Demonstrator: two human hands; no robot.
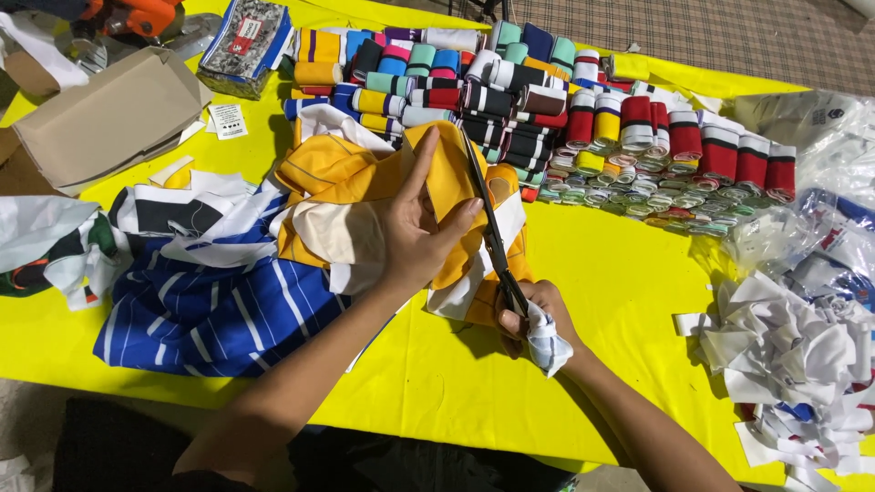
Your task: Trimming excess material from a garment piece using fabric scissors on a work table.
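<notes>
Scissors (492, 228) cut yellow cloth's (437, 182) edge, seemingly.

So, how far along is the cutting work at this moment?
Done, it seems: a heap of white offcuts lies at the right and rows of folded striped pieces lie at the back. In hand: the left hand holds up the orange fabric while the right hand works the scissors along it. Left: blue striped fabric and black-and-white fabric lie uncut on the yellow table.

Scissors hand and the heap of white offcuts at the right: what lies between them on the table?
Head view: only bare yellow table cover between the right hand and the white offcuts.
</notes>
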